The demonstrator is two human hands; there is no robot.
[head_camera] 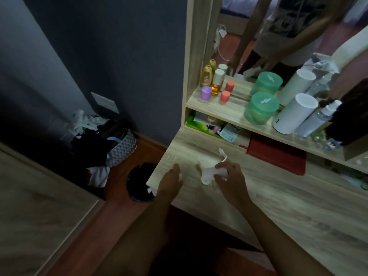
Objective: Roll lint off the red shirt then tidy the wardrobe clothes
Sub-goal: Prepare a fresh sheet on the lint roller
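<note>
Right hand grips crumpled white sheet above desk.

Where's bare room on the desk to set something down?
Free: the desk top right of the right hand, in front of the red box; also a strip behind both hands, below the shelf. Crowded: the shelf, with the green tub, white cylinder and bottles. The left hand occupies the near-left corner.

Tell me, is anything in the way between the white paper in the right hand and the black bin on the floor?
Only the left hand, at the desk corner, sits between the white paper gripped by the right hand and the black bin. Nothing else visible blocks the way.
</note>
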